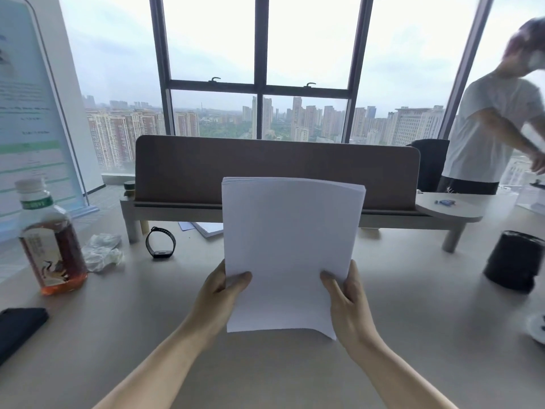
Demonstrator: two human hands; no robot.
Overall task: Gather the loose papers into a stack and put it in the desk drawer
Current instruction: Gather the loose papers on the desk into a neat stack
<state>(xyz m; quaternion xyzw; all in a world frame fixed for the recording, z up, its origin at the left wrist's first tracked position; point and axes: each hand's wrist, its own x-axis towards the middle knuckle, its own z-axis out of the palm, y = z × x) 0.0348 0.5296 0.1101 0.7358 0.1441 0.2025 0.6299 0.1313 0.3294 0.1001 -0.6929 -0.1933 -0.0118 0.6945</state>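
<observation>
Now, head view, the only one. I hold the stack of papers (290, 255) upright in front of me above the desk (413, 335), long axis running up and away from me, top edge leaning toward the brown divider panel (277, 169). My left hand (219, 296) pinches the lower left edge, thumb on the near face, fingers behind. My right hand (348, 302) grips the lower right edge the same way. Both are closed on the sheets; neither is nearer than the other, the stack sits squarely between them.

The paper is plain white, matte, thin-leaved. The top edge shows many sheets slightly fanned; the bottom right corner curls toward me. Not yet squared, by my reckoning; a tap on the desk would true it.

The drawer is not in view. It must lie somewhere below the frame or under the desk edge, so I cannot tell which hand would reach it first.

More paper (208, 228) lies flat under the divider's raised shelf, behind the stack and to its left, well apart from my hands. Possibly still to be gathered.

Elsewhere: a tea bottle (51, 243) with clear plastic and a white cap at left, a crumpled wrapper (103, 252), a black wristband (160, 242) standing on edge, a black cylinder (514, 259) at right. A person (486, 125) stands beyond the desk's right end.
</observation>
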